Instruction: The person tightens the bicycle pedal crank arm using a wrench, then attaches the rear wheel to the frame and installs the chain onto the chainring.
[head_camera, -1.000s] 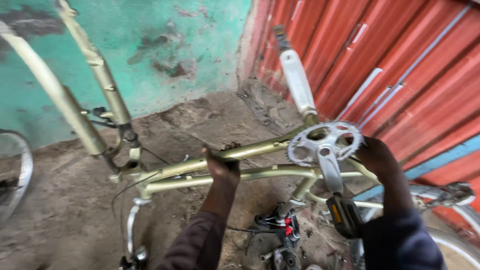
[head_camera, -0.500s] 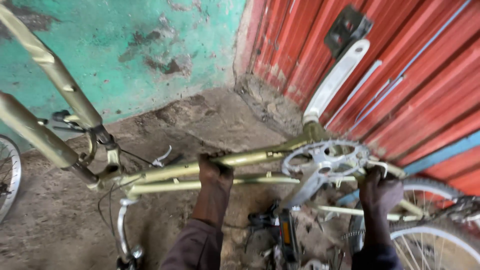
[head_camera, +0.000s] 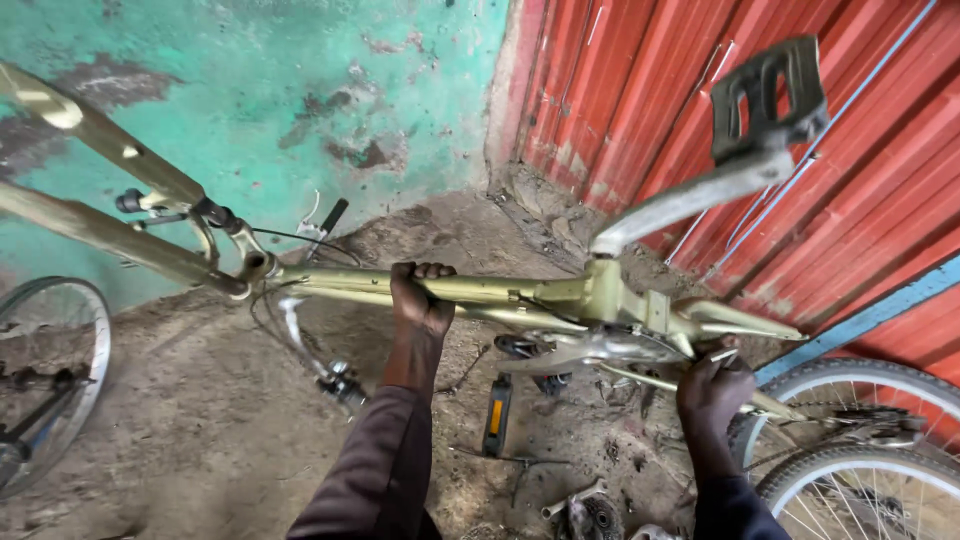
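While gripping frame (head_camera: 500, 290) (upturned) — left hand (head_camera: 420, 297), fisted.

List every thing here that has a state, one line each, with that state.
Bicycle frame: upside down, held off the ground.
Left hand: closed around the frame tube.
Right hand: gripping the frame near the chainring.
Crank arm: pointing up and right, blurred.
Pedal: raised at the crank's end.
Rear wheel: mounted at lower right.
Loose wheel: standing at left.

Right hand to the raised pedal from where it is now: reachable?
Probably yes. The right hand sits on the frame below the crank, and the pedal stands up on the crank arm with nothing between them. It would have to let go first.
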